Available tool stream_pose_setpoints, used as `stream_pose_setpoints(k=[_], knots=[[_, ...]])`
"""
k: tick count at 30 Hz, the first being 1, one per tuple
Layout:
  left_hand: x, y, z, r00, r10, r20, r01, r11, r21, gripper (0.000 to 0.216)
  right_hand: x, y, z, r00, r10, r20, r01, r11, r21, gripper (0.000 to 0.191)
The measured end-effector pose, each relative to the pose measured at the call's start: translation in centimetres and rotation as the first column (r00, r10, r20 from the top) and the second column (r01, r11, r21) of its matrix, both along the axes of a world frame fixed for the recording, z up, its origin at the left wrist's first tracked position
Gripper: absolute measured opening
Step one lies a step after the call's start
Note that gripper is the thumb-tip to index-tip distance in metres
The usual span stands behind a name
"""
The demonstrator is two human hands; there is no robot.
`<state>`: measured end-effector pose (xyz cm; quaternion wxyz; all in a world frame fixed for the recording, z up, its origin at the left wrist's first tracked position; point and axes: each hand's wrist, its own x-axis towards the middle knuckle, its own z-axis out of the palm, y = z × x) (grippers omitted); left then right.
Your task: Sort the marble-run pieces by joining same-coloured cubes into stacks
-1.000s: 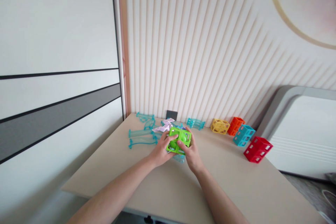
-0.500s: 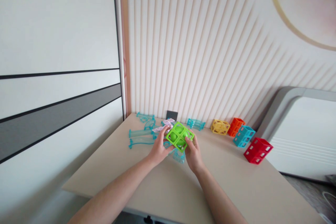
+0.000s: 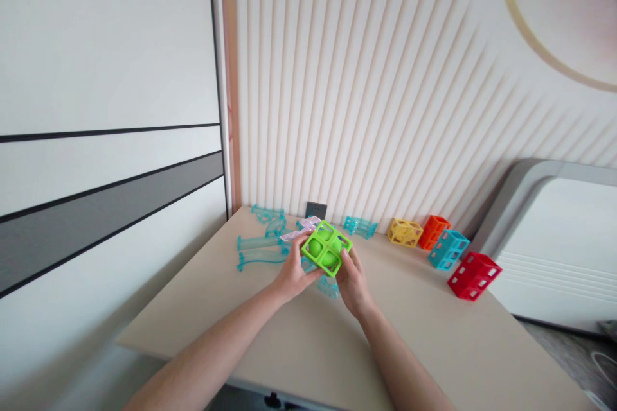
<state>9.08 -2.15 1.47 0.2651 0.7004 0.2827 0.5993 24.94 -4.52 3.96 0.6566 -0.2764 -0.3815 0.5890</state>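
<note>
Between both hands I hold a green toy block (image 3: 326,248), a square frame with rounded bulges in its four-part face. My left hand (image 3: 292,271) grips its left and lower edge, fingers behind and thumb below. On the other side my right hand (image 3: 351,279) is closed on the right edge, its thumb near the face. Beyond the block lies crumpled pinkish clear wrap (image 3: 303,228). Translucent teal track pieces (image 3: 260,243) are spread behind and to the left; another teal piece (image 3: 328,287) shows just under the hands, partly covered.
On the right of the table (image 3: 299,353) stand a yellow block (image 3: 405,232), an orange block (image 3: 434,232), a blue block (image 3: 448,249) and a red block (image 3: 474,276). One teal piece (image 3: 360,227) lies by the ribbed wall. A black socket (image 3: 316,210) sits on that wall.
The green block has shifted slightly left and tilted a little in my hands, and its face shows more squarely. Both hands keep their hold. The other pieces stay where they were.
</note>
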Motion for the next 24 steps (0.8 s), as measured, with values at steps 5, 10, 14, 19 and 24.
stream_pose_setpoints(k=[5,10,14,19,24], knots=[[0.0,-0.1,0.3,0.998,0.025,-0.051,-0.024,1.0,0.009,0.089,-0.1,-0.1,-0.2,0.999,-0.017,0.052,0.017,1.0,-0.015,0.067],[-0.6,-0.4,0.7,0.985,0.052,-0.162,-0.036,0.994,0.103,0.085,-0.4,-0.4,0.0,0.994,-0.039,0.102,0.039,0.999,0.003,0.075],[-0.7,-0.5,0.8,0.976,0.03,-0.215,-0.002,0.991,0.131,0.084,-0.2,-0.5,0.3,0.991,-0.045,0.127,0.046,0.999,-0.002,0.075],[-0.7,-0.4,0.2,0.976,-0.013,-0.218,0.039,0.992,0.117,0.085,0.4,-0.4,0.1,0.984,-0.048,0.174,0.041,0.998,0.043,0.071],[-0.9,-0.3,-0.3,0.966,-0.039,-0.257,0.057,0.996,0.062,0.099,0.4,-0.6,-0.1,0.976,-0.044,0.213,0.026,0.996,0.085,0.072]])
